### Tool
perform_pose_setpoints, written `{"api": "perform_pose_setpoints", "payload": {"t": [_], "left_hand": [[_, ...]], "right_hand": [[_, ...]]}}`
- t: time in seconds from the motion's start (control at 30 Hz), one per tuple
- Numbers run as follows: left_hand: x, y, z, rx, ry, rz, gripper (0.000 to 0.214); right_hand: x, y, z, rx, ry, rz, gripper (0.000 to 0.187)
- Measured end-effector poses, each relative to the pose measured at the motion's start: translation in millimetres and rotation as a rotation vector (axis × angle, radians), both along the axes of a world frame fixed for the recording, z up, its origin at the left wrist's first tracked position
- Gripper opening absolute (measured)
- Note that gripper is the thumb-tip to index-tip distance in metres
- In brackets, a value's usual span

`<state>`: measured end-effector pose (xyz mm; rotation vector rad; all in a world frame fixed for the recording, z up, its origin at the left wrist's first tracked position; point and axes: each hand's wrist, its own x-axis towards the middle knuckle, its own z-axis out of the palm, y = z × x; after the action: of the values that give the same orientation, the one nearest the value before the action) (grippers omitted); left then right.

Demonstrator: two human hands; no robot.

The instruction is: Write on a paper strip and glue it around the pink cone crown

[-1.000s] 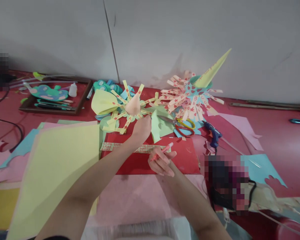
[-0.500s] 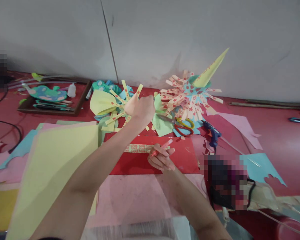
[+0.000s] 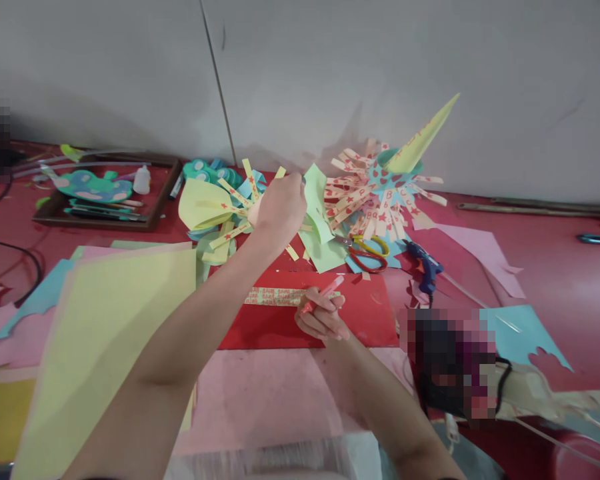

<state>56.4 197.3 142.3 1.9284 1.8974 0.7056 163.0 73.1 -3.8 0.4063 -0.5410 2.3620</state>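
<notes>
- Light-green paper (image 3: 318,207) stands bent and raised beyond the red sheet (image 3: 265,330), just right of the left hand (image 3: 283,203).
- The left hand is curled closed, its fingertips pinching the paper's near-left edge; the exact finger placing is hidden behind the hand's back.
- The right hand (image 3: 323,317) lies palm up, fingers loosely bent, with a coral pen (image 3: 333,285) slanting between them; it rests over the right part of a lettered strip (image 3: 275,297) on the red sheet.
- Yellow-and-red-handled scissors (image 3: 367,260) lie right of the green paper, between it and a blue glue gun (image 3: 425,267).
- Behind the scissors, a yellow cone (image 3: 425,140) rises from a fringe of red-marked strips (image 3: 357,197).
- Farther left, a dark-framed tray (image 3: 93,225) bears a white bottle (image 3: 141,180); large yellow paper (image 3: 125,307) lies nearer.
</notes>
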Motion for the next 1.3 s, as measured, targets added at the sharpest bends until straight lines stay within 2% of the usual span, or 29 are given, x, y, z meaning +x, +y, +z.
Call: {"api": "perform_pose_setpoints", "payload": {"t": [0.07,0.13,0.53,0.67,0.83,1.0,1.1,1.17,1.23,1.3], "left_hand": [[0.2,1.0,-0.7,-0.007,0.001,0.001,0.023],[0.2,2.2,-1.8,-0.010,-0.012,0.001,0.024],[1.9,10.2,-5.0,-0.014,0.016,-0.003,0.024],[4.0,17.8,-12.8,-0.012,0.013,-0.006,0.024],[7.6,21.4,-28.2,-0.010,-0.028,0.074,0.028],[8.3,18.0,-30.9,0.007,-0.030,0.136,0.024],[6.2,19.5,-28.6,0.062,-0.150,0.186,0.024],[5.3,22.9,-26.9,0.090,-0.317,0.233,0.027],[5.9,27.0,-24.8,0.092,-0.533,0.267,0.032],[8.1,30.3,-22.0,0.078,-0.747,0.269,0.032]], "right_hand": [[-7.5,0.7,2.5,0.054,0.247,-0.035,0.030],[-12.9,1.3,4.0,0.077,0.330,-0.043,0.025],[-13.6,0.0,7.5,0.072,0.320,-0.023,0.025],[-13.6,-0.6,8.5,0.062,0.291,-0.033,0.025],[-13.8,-1.4,8.1,0.074,0.288,-0.060,0.023],[-11.4,-0.3,10.1,0.088,0.268,-0.047,0.026],[-2.8,-0.9,12.2,0.046,0.020,-0.026,0.035],[2.9,-1.9,12.9,0.000,-0.158,-0.001,0.040],[5.4,-2.7,12.1,-0.017,-0.201,0.006,0.041],[4.6,-3.0,9.8,-0.008,-0.141,-0.001,0.041]]}}
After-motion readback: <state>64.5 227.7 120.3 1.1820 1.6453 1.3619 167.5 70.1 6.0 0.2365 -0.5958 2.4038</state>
